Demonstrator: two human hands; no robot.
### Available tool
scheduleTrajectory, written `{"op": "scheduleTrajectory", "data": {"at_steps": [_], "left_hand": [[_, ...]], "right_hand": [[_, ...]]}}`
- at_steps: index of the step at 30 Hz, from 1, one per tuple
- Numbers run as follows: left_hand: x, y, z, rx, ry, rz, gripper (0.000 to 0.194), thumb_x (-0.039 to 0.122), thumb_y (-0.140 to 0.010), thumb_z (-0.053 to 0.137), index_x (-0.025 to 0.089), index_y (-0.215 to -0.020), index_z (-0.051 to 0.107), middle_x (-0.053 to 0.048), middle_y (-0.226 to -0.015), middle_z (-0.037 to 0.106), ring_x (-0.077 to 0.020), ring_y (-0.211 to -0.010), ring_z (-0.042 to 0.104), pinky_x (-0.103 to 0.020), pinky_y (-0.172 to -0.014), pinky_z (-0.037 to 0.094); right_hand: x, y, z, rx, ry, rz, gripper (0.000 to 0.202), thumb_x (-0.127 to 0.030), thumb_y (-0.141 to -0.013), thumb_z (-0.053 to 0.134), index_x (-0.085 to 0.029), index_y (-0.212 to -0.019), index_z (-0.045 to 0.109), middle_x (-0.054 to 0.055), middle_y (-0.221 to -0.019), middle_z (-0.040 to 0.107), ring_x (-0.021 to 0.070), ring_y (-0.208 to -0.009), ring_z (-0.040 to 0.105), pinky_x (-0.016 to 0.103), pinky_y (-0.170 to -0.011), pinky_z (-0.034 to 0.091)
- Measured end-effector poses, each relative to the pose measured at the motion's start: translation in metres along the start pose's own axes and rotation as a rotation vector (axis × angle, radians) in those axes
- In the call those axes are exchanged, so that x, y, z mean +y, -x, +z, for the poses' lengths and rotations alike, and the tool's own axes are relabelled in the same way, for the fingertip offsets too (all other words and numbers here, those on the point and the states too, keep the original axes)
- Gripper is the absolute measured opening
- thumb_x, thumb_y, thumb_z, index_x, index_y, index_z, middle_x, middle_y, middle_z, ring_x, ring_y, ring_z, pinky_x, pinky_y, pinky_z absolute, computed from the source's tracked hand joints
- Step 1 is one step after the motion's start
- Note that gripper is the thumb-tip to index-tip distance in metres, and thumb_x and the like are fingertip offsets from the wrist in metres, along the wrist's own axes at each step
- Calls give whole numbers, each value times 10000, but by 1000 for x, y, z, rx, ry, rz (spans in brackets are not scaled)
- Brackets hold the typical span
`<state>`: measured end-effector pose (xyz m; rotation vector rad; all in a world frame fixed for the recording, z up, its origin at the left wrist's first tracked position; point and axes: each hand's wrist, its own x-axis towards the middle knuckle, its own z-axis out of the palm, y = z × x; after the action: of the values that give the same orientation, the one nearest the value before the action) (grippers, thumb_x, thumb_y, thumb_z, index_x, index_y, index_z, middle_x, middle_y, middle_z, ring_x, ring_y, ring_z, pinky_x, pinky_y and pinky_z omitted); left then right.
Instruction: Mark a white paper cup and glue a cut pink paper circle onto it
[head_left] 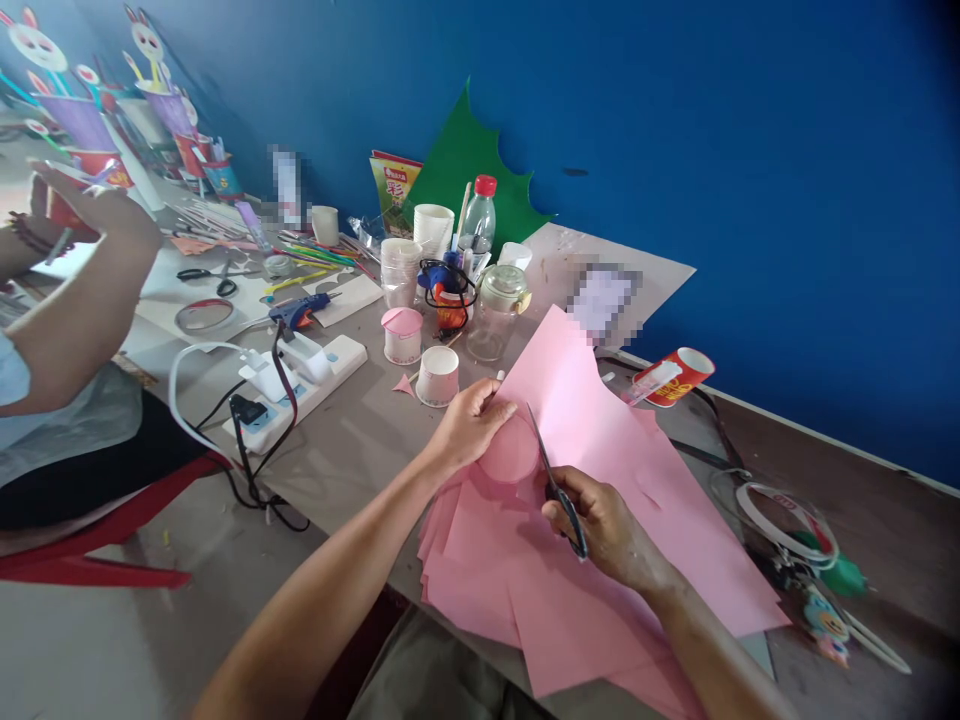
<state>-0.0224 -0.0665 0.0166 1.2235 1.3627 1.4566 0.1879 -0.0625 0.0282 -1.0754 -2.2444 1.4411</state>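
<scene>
Head view shows the right hand (609,530) in the middle of the frame, its fingers curled tight round the scissors (551,476), which point up and a bit left, close by the right side of the pink circle (511,458). On the other side, the left hand (469,428) has its fingers pinched on the circle's upper left edge, so it is the nearer hand. Pink paper (660,500) spreads over the worktop (358,430) to the lower right, and I cannot tell if the circle is cut loose.
</scene>
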Motion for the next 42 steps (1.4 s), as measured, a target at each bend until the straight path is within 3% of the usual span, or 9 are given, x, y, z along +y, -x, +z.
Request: {"op": "scheduleTrajectory", "data": {"at_steps": [6, 21, 32, 42], "left_hand": [[4, 2, -1, 0, -64, 44, 298, 306, -813, 582, 200, -644, 359, 54, -625, 295, -94, -568, 260, -250, -545, 206], [4, 4, 2, 26, -211, 107, 169, 272, -847, 500, 177, -713, 460, 49, -643, 376, -94, -596, 339, -230, -561, 256], [-1, 3, 2, 27, -203, 130, 163, 255, -866, 510, 169, -732, 473, 53, -643, 369, -87, -588, 331, -227, -553, 262], [0, 3, 3, 38, -238, 138, 185, 217, -888, 479, 180, -713, 432, 52, -634, 341, -89, -582, 328, -220, -551, 270]], "right_hand": [[4, 0, 0, -22, -16, 9, 377, -576, -832, 585, -205, -826, 514, -56, -584, 417, 106, -519, 326, 230, -464, 277], [4, -1, 3, -9, 10, -1, 405, -601, -833, 566, -208, -780, 485, -44, -613, 448, 113, -539, 372, 230, -490, 318], [3, -2, 4, -4, 24, -11, 403, -607, -849, 532, -212, -785, 479, -32, -604, 485, 120, -530, 402, 237, -493, 324], [4, 0, 5, 3, 27, -9, 378, -577, -840, 566, -218, -775, 465, -57, -570, 433, 108, -508, 344, 231, -475, 296]]}}
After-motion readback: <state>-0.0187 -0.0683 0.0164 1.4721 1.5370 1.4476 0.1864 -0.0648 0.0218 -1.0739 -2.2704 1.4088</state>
